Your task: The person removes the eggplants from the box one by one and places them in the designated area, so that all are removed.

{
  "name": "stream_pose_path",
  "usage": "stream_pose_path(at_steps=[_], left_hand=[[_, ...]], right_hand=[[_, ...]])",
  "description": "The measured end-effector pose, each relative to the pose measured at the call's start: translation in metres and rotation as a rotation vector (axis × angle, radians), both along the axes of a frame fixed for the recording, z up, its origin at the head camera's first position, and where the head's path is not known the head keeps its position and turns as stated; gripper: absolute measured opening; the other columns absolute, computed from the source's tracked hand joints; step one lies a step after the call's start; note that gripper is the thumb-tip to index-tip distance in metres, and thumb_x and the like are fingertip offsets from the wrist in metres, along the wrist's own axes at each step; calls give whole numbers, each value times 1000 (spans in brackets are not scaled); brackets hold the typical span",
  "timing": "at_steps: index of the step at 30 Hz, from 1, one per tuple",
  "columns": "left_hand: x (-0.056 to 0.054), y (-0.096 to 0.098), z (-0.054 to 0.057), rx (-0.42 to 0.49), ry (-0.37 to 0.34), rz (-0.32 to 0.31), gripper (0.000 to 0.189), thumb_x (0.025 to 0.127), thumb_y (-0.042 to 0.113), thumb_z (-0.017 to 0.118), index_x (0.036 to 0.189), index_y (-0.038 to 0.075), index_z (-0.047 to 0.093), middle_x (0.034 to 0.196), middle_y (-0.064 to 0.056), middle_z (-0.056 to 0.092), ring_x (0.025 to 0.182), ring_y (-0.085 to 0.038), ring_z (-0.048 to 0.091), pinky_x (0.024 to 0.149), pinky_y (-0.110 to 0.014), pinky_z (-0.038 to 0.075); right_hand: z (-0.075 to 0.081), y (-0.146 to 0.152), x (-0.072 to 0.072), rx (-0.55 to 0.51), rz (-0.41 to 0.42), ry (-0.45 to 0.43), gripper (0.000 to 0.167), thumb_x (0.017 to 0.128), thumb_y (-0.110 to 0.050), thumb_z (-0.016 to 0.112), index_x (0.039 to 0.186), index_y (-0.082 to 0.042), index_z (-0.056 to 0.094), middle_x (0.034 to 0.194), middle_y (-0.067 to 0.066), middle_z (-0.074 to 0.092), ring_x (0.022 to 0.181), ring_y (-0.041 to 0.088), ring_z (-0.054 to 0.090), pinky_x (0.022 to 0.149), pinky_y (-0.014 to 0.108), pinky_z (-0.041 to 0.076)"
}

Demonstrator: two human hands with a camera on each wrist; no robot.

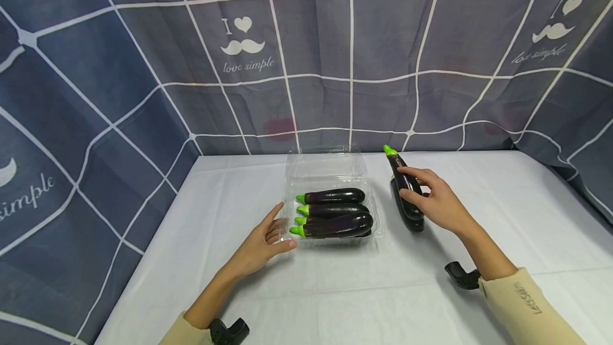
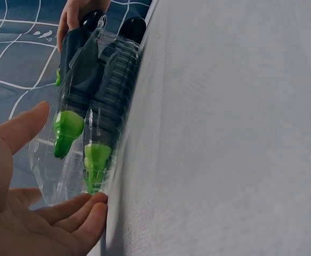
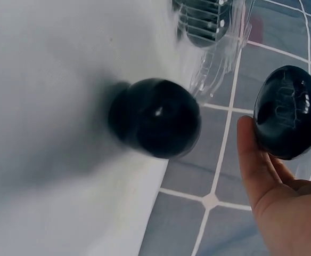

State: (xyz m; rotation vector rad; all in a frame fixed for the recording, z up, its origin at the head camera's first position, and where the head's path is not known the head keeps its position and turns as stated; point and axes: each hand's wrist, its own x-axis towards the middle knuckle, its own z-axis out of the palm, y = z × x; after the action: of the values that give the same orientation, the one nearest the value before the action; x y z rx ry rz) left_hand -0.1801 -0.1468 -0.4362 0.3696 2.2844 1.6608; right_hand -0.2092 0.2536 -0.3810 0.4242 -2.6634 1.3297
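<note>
My right hand grips a dark, glossy eggplant with a bright green stem end pointing to the back. Below it, other eggplant bodies lie on the table, partly hidden by the held one; the right wrist view shows a rounded eggplant end apart from the held eggplant. To the left stands a clear plastic container with its lid folded back. Several eggplants lie in it, green ends to the left. My left hand spreads beside the container's left side, fingertips right at its wall.
A white cloth covers the table. Behind and on both sides hangs a grey-blue curtain with white lines, close to the table's back edge. Each wrist carries a black device.
</note>
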Motion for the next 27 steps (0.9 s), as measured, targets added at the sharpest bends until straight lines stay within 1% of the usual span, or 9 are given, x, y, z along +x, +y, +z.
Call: stream_pose_path(at_steps=[5,9,11,13,19,21,24,27], left_hand=[[0,0,0,-4,6,-1,98,87,27,79,160,20,14,153,-19,34,140,-35,34,115,-41,32],[0,-1,0,-1,5,-4,98,87,26,79,160,21,14,153,-19,34,140,-36,34,115,-41,32],[0,-1,0,3,4,-8,97,87,25,79,160,21,14,153,-20,34,140,-36,34,115,-42,32],[0,-1,0,5,2,-10,97,87,25,78,160,21,14,153,-20,33,140,-35,34,115,-42,32],[0,-1,-1,5,1,-10,97,87,25,78,160,21,14,154,-20,33,141,-35,33,115,-41,32],[0,-1,-1,4,1,-11,97,87,25,78,160,21,14,154,-20,33,141,-36,33,115,-41,31],[0,-1,0,5,2,-9,97,87,25,78,160,21,14,154,-20,33,141,-36,33,115,-41,31],[1,-1,0,6,2,-7,97,87,25,78,160,21,14,154,-20,33,141,-36,33,115,-41,32]], right_hand=[[-2,9,1,23,-35,-2,49,97,-20,65,144,-9,52,141,22,46,124,43,43,94,57,41],[-5,19,1,36,-66,-22,51,98,-22,64,145,-8,50,143,24,44,122,47,44,89,56,45],[-6,24,1,42,-73,-33,52,98,-22,64,146,-9,49,143,24,44,119,47,46,85,52,47],[-9,29,1,45,-71,-40,52,98,-22,64,146,-8,50,142,23,46,118,45,48,82,44,48],[-16,43,1,63,-75,-66,52,98,-23,64,146,-7,49,139,23,50,116,40,49,76,24,46],[-18,46,1,64,-79,-77,53,98,-23,64,146,-6,48,136,24,52,114,38,50,75,19,45],[-22,50,1,55,-78,-92,53,98,-21,64,146,-3,47,133,26,54,113,36,50,75,16,43],[-25,52,2,51,-78,-104,52,98,-20,64,144,-1,48,132,27,54,113,38,50,75,17,42]])
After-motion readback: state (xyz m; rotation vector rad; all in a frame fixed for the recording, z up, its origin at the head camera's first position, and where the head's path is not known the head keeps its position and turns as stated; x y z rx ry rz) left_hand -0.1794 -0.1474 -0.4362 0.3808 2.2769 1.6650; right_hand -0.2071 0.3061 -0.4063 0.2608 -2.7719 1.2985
